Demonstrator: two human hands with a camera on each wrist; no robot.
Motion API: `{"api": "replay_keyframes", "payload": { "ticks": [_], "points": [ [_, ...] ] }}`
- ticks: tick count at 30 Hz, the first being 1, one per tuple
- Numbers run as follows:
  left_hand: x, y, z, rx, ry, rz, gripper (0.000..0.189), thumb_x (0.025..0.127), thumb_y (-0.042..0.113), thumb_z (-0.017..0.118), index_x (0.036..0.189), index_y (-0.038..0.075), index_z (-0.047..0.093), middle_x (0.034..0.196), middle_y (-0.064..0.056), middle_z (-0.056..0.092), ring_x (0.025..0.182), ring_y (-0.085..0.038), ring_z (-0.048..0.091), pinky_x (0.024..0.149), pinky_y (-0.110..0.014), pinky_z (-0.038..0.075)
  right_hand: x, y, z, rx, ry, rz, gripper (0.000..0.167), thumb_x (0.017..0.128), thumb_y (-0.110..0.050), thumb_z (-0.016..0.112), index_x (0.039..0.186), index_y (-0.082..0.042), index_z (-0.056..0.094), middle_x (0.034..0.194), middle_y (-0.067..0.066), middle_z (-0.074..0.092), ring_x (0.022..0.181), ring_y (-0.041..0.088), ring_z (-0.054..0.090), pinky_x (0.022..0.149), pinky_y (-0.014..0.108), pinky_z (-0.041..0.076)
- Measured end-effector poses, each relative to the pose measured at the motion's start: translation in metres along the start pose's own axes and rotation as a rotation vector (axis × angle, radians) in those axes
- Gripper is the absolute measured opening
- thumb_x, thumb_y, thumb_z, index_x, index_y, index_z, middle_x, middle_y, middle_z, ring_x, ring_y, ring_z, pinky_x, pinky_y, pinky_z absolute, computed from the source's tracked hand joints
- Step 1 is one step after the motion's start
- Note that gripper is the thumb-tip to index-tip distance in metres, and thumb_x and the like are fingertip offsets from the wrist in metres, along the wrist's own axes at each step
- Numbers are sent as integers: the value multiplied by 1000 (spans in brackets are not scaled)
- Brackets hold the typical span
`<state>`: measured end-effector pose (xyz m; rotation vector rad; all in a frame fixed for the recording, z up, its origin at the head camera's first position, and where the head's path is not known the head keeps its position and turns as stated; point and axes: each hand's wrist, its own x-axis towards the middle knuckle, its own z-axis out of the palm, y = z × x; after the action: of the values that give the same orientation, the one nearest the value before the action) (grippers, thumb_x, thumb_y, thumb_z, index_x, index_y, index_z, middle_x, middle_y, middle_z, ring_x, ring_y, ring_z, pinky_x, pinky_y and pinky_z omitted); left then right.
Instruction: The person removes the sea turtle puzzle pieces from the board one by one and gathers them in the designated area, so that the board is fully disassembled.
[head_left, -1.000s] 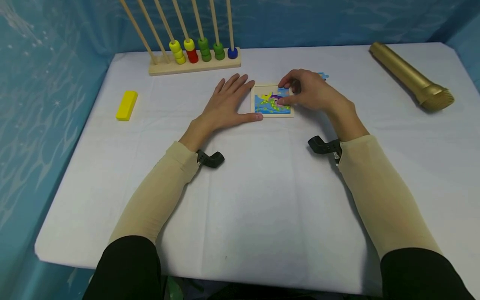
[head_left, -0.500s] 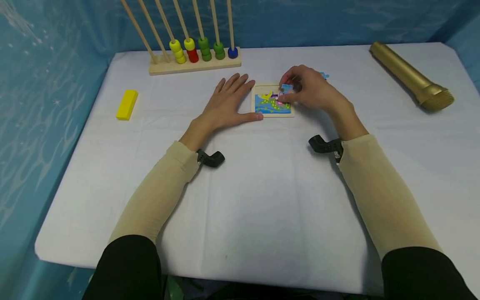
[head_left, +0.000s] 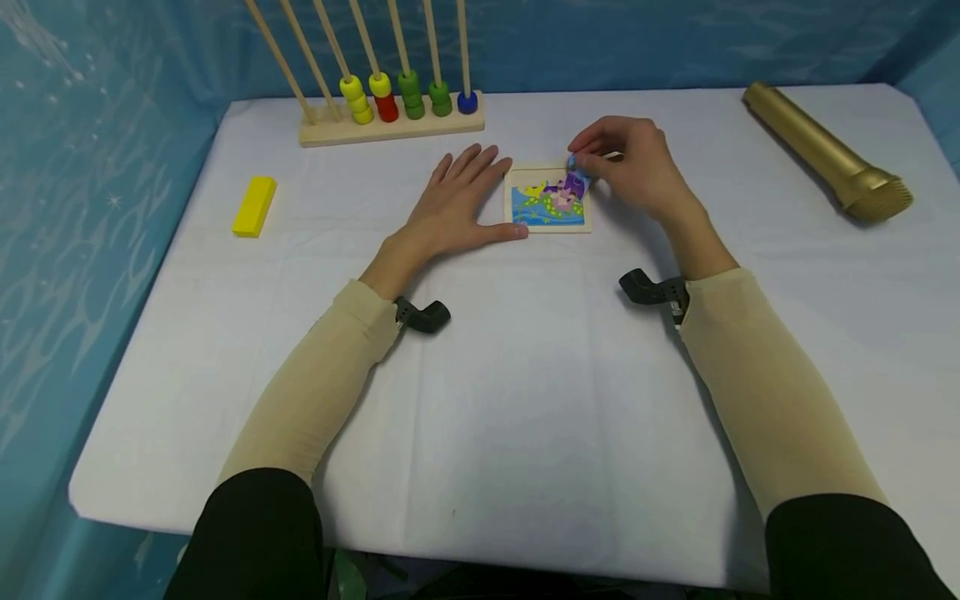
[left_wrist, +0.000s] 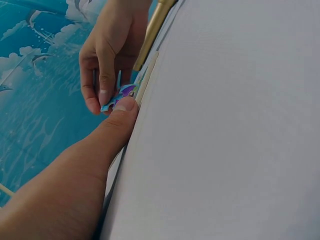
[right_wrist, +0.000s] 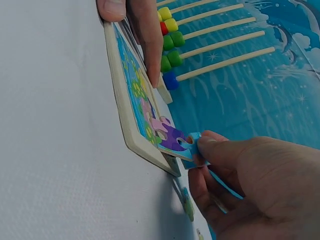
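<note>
A small jigsaw puzzle in a wooden frame (head_left: pixel 551 232) lies on the white table, with a yellow, green and blue picture in it. My left hand (head_left: pixel 450 208) lies spread beside it, its thumb at the lower left corner and index fingertip near the upper left one. Over the frame's right side, my right hand (head_left: pixel 630 167) pinches a blue and purple puzzle piece (right_wrist: pixel 175 140) by its blue end. That piece sits tilted, its purple end low over the picture. Whether one piece or two joined ones are held, I cannot tell.
A bead abacus (head_left: pixel 393 129) with tall rods stands at the back left. A yellow block (head_left: pixel 254 206) lies at the left, and a gold microphone (head_left: pixel 825 154) at the back right. Another loose puzzle piece (right_wrist: pixel 187 204) lies on the table beside the frame.
My right hand has lifted and shifted slightly away from me, raising and turning the piece at the frame's upper right, so its purple part shows. The left hand has stayed in place.
</note>
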<state>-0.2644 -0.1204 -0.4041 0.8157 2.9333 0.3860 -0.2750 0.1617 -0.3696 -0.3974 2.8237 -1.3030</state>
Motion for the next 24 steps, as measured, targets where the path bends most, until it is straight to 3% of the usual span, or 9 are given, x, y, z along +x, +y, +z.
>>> {"api": "replay_keyframes", "payload": {
  "ticks": [6, 11, 15, 24],
  "points": [
    [1, 0, 0, 4, 3, -1, 107, 88, 86, 53, 171, 28, 19, 179, 3, 9, 166, -18, -2, 133, -46, -6, 1, 3, -3, 14, 109, 3, 26, 105, -22, 68, 125, -8, 74, 123, 9, 74, 102, 6, 65, 93, 23, 51],
    [0, 0, 0, 4, 6, 3, 106, 88, 85, 54, 171, 27, 20, 179, 2, 10, 166, -18, -1, 133, -47, -6, 1, 13, -17, 31, 193, 45, 24, 104, -21, 68, 124, -10, 76, 112, -2, 72, 102, 2, 64, 99, 23, 51],
    [0, 0, 0, 0, 5, 4, 106, 88, 84, 54, 171, 27, 20, 179, 2, 10, 166, -19, -1, 133, -47, -6, -1, 27, -32, 47, 254, 106, 22, 105, -20, 66, 122, -13, 78, 104, -12, 70, 100, 1, 62, 97, 21, 46],
    [1, 0, 1, -5, -1, -1, 107, 88, 85, 53, 171, 28, 18, 179, 3, 8, 166, -17, -3, 133, -45, -8, -9, 58, -61, -51, 360, 294, 27, 108, -23, 59, 126, -21, 78, 102, -22, 63, 99, -6, 51, 98, 21, 39]
  ]
}}
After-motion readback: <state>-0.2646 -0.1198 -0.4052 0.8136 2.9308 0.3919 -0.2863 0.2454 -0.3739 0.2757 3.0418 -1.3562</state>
